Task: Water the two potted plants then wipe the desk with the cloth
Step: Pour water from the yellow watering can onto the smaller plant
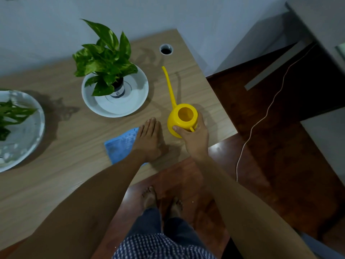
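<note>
A yellow watering can (182,116) with a long thin spout stands on the wooden desk (74,184) near its right edge. My right hand (194,135) is closed around its handle and body. Flat on the desk lies my left hand (149,137), fingers together, resting on the right end of a blue cloth (121,144). A leafy green potted plant (106,58) stands in a white saucer (134,103) behind the cloth. At the far left edge, a second plant (9,116) sits in another white saucer (28,143), partly out of view.
A round cable hole (166,49) sits at the desk's back right corner. The desk backs onto a pale wall. To the right, a white cable (261,120) runs over the dark wooden floor. My bare feet (160,200) stand by the desk's front edge.
</note>
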Available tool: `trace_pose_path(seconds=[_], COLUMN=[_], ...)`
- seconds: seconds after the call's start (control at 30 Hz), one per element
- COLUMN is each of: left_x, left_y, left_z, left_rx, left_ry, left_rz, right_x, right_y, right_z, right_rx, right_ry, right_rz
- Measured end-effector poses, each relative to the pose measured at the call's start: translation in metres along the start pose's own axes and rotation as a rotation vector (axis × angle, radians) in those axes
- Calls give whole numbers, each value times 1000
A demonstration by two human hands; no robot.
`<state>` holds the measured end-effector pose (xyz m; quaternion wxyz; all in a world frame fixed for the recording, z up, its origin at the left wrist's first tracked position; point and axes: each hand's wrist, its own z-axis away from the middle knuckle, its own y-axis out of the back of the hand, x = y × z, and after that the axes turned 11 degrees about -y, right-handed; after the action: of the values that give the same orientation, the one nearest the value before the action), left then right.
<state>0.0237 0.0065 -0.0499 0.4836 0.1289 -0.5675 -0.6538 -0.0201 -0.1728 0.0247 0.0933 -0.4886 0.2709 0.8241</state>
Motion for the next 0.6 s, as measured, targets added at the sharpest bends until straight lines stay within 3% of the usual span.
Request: trace_pose_path(seconds=[0.3, 0.6], left_x=[-1, -17], left_y=[17, 31], left_z=[9, 67], left_rx=[34, 86], left_ry=[-66, 88], left_rz=[76, -34], right_x=[-22, -73], right_y=[11, 11], right_z=[22, 70], right_rx=[-21, -44], right_ry=[69, 183], right_rz=[1, 55])
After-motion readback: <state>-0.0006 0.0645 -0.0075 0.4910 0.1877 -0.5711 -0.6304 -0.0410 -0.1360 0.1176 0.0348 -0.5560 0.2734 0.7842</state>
